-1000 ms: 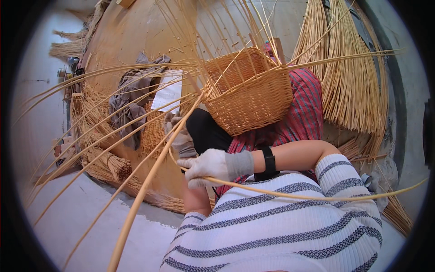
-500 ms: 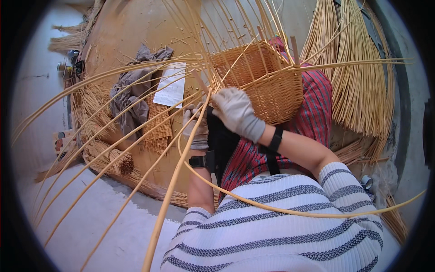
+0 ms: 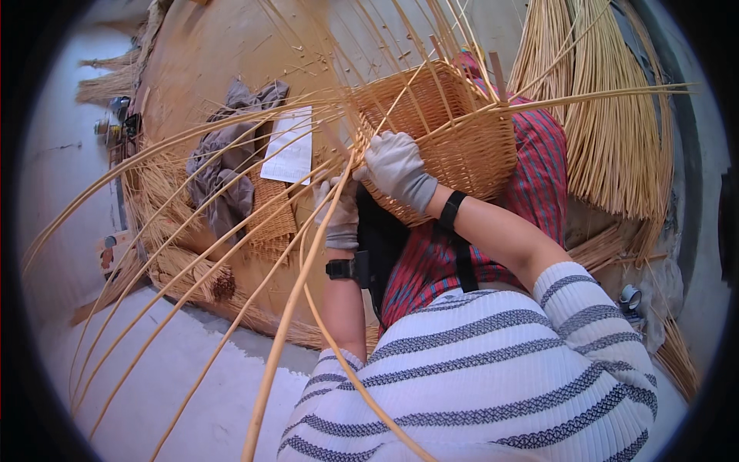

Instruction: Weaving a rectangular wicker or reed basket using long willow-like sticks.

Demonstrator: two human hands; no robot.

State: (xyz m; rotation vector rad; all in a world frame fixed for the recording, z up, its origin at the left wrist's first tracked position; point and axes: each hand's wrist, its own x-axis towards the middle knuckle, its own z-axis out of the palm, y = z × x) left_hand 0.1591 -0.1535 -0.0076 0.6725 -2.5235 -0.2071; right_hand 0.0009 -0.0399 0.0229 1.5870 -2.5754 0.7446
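Note:
A half-woven wicker basket [image 3: 469, 169] rests tilted against my lap, on red and blue checked cloth. Long willow rods fan out from its rim to the left, right and top. My right hand [image 3: 396, 168], in a pale work glove, closes on wicker rods at the basket's near left corner. Just left of and below it is my left hand [image 3: 336, 212], also gloved, with its fingers bent round the rods by the same corner. A thick rod [image 3: 289, 316] runs from this corner down past my left forearm. One thinner rod [image 3: 342, 366] curves down across my striped sweater.
On the board to the left lie a grey cloth [image 3: 223, 173], a white sheet of paper [image 3: 288, 146] and a flat woven piece [image 3: 271, 215]. Large bundles of rods [image 3: 608, 131] stand at the right. Cut rods [image 3: 192, 273] are heaped along the board's left edge.
The thinner rod has swung from the right side down to the lower edge. My right hand has moved slightly up with the basket's corner, staying closed.

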